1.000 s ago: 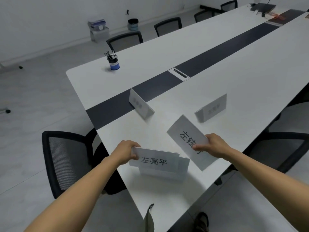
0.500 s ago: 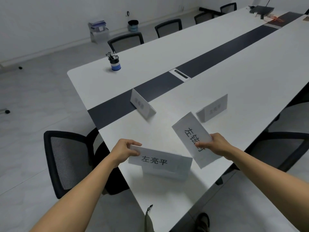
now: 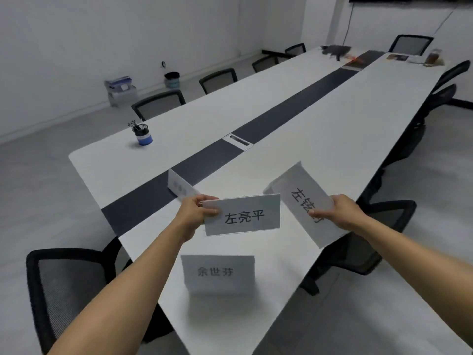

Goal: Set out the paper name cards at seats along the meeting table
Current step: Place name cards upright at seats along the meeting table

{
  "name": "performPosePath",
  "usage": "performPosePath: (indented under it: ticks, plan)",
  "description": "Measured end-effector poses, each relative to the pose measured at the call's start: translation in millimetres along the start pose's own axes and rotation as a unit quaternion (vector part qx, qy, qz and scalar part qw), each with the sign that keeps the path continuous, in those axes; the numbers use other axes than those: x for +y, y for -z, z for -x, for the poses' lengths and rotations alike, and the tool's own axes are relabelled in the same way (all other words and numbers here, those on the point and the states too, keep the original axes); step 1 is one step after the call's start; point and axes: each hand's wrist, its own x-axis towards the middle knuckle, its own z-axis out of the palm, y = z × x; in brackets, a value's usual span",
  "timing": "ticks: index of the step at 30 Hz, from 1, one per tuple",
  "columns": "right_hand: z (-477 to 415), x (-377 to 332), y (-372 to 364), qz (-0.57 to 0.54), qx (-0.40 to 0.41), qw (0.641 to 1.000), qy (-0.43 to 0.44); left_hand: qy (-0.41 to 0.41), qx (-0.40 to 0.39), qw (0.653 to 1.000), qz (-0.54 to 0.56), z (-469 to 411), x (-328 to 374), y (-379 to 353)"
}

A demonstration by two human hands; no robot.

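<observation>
Paper card (image 3: 218, 274) stands below both held cards (image 3: 243, 216).

White bench (image 3: 320, 139) with a dark grey centre strip (image 3: 294, 108); white name cards (image 3: 242, 215) printed in black characters; blue pen pot (image 3: 143, 138); black mesh chairs (image 3: 64, 285); light grey floor (image 3: 38, 188); white walls (image 3: 102, 34).
</observation>
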Motion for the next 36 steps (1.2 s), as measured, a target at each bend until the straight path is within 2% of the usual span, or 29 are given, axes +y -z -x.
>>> performPosePath:
  ticks: [10, 11, 13, 20, 25, 30, 36]
  plan:
    - [78.9, 154.1, 170.1, -0.004, 0.109, 0.993, -0.048, -0.057, -0.087, 0.994, -0.019, 6.6, 38.6, -237.5]
    - [81.4, 163.8, 177.1, 0.0, 0.116, 0.992, -0.045, -0.058, -0.089, 0.994, -0.012, 7.9, 40.6, -250.7]
    - [107.0, 212.1, 219.7, -0.007, 0.138, 0.988, -0.063, -0.06, -0.108, 0.992, -0.005, 13.4, 43.2, -324.2]
    - [123.5, 310.6, 294.3, -0.021, 0.172, 0.979, -0.112, -0.041, -0.131, 0.991, 0.0, 19.8, 58.2, -464.1]
    - [93.6, 359.2, 331.1, -0.04, 0.19, 0.972, -0.132, -0.036, -0.13, 0.991, 0.002, -7.4, 75.8, -537.5]
    - [27.4, 406.0, 376.7, -0.043, 0.184, 0.971, -0.147, -0.025, -0.107, 0.994, -0.01, -76.5, 89.9, -613.3]
    - [-78.2, 441.7, 452.8, -0.025, 0.173, 0.971, -0.165, 0.028, -0.025, 0.999, 0.016, -175.9, 131.0, -692.7]
